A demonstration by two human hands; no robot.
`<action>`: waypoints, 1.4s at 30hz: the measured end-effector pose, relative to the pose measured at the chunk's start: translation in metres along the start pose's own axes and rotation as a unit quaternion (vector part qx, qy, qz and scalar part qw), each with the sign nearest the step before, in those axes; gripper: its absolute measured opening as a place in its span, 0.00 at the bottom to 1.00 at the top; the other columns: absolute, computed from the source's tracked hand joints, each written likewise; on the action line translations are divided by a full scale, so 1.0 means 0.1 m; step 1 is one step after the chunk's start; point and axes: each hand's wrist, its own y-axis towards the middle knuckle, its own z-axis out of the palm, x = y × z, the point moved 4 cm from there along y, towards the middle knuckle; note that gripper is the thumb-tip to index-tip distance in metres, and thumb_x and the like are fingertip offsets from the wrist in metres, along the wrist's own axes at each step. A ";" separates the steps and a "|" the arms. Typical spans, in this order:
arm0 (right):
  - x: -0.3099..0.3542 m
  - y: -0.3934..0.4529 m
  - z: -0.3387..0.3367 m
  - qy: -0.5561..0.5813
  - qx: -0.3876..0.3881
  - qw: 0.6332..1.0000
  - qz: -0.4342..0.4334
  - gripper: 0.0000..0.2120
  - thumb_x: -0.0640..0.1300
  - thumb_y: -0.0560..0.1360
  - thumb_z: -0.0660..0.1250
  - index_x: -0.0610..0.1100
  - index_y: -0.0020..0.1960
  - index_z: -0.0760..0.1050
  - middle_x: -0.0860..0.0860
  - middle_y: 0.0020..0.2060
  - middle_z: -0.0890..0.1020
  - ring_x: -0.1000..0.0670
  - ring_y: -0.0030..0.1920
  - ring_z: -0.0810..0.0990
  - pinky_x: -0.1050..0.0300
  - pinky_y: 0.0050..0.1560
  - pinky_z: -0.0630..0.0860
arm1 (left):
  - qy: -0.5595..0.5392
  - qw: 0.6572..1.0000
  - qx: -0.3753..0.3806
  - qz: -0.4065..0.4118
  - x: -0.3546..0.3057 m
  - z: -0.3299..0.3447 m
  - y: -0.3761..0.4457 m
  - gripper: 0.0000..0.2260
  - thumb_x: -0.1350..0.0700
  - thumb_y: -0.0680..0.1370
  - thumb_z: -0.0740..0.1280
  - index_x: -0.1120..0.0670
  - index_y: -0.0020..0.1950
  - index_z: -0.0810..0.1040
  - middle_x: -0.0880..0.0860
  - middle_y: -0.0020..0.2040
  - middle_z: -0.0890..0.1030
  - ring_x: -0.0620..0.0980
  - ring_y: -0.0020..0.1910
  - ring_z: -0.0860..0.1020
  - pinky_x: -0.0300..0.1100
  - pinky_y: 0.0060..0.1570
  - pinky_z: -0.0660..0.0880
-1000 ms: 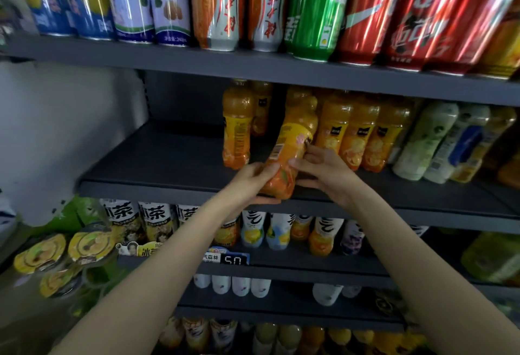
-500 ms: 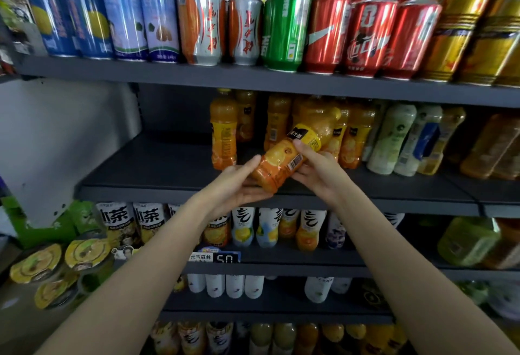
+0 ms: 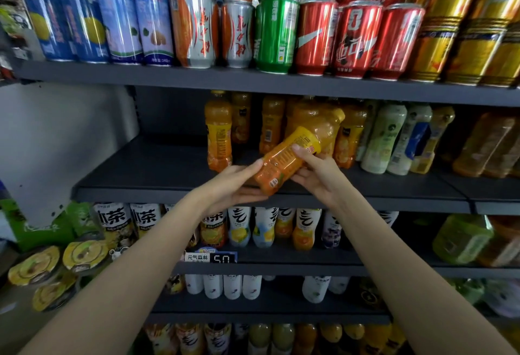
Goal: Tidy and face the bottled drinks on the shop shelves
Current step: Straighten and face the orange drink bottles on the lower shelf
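An orange juice bottle (image 3: 284, 160) lies tilted, cap up to the right, above the front of the dark middle shelf (image 3: 146, 169). My left hand (image 3: 230, 186) cups its base from below and the left, fingers round it. My right hand (image 3: 315, 172) grips its yellow label from the right, thumb on top. Behind it stand more orange juice bottles (image 3: 218, 135), several in a row, with pale green bottles (image 3: 385, 138) to their right.
Upright cans (image 3: 275, 31) fill the top shelf. Small labelled bottles (image 3: 239, 225) line the shelf below, with a price tag (image 3: 211, 257) on its edge. Bowl-shaped packs (image 3: 81, 255) are stacked at lower left. The middle shelf's left part is bare.
The bottle has tipped further toward lying flat and turned in my hands, so its back label with small print now faces up. Both hands stayed on it.
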 end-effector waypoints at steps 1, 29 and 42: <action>0.01 0.01 0.00 -0.005 0.010 1.000 0.005 0.24 0.40 0.74 0.69 0.39 0.67 0.65 0.43 0.56 0.79 0.44 0.58 0.79 0.47 0.59 0.75 | -0.016 1.000 0.001 0.005 0.00 0.01 0.01 0.16 0.49 0.77 0.63 0.58 0.60 0.73 0.58 0.54 0.80 0.52 0.52 0.81 0.42 0.51 0.79; 0.03 -0.06 0.03 -0.274 -0.011 0.953 -0.130 0.22 0.42 0.63 0.79 0.48 0.54 0.74 0.51 0.51 0.81 0.52 0.53 0.80 0.55 0.55 0.78 | 0.355 0.908 -0.131 0.181 0.05 -0.12 0.21 0.29 0.59 0.64 0.78 0.49 0.57 0.65 0.51 0.56 0.73 0.49 0.56 0.74 0.45 0.55 0.74; 0.07 -0.14 0.03 -0.151 0.030 0.980 -0.124 0.22 0.44 0.67 0.73 0.49 0.58 0.70 0.47 0.56 0.81 0.47 0.56 0.81 0.49 0.55 0.79 | 0.300 0.948 -0.052 0.091 -0.02 -0.09 0.12 0.20 0.51 0.71 0.73 0.52 0.58 0.71 0.50 0.52 0.78 0.43 0.48 0.76 0.33 0.47 0.73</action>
